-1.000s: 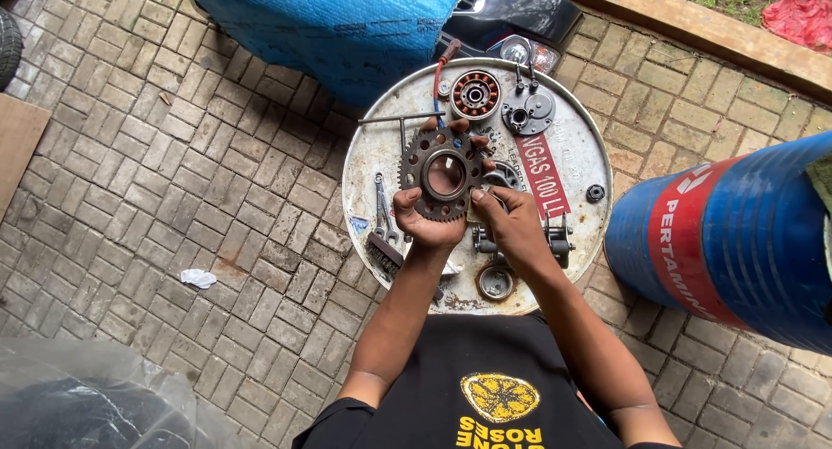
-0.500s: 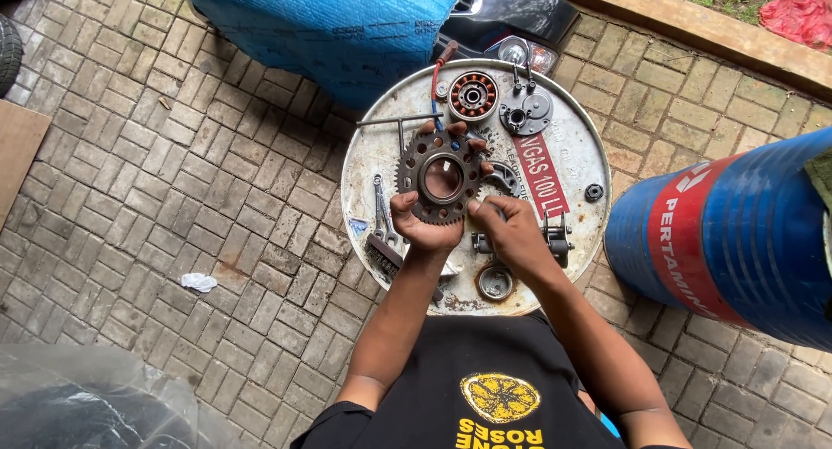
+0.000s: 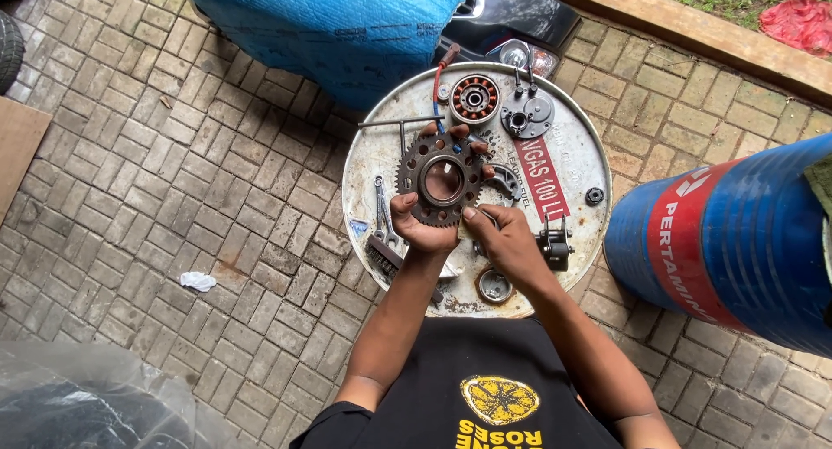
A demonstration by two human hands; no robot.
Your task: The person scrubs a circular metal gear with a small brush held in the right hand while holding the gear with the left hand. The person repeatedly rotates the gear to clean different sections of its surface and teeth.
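Two hands (image 3: 425, 228) under flat, face-up sprocket (image 3: 442, 180)

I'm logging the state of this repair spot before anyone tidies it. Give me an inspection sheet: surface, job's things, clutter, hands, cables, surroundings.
Surface: upturned white drum top, stained and worn, used as a bench.
Job's things: rusty toothed sprocket, held up over the drum top.
Clutter: round bearing hub, grey disc part, T-handle wrench, pliers, wire brush, small ring, black nut.
Hands: left hand grips the sprocket's lower rim, fingers reaching round its far edge; right hand touches its lower right edge.
Cables: thin red and blue wires beside the hub.
Surroundings: brick paving, blue tarp, blue barrel, clear plastic sheet.
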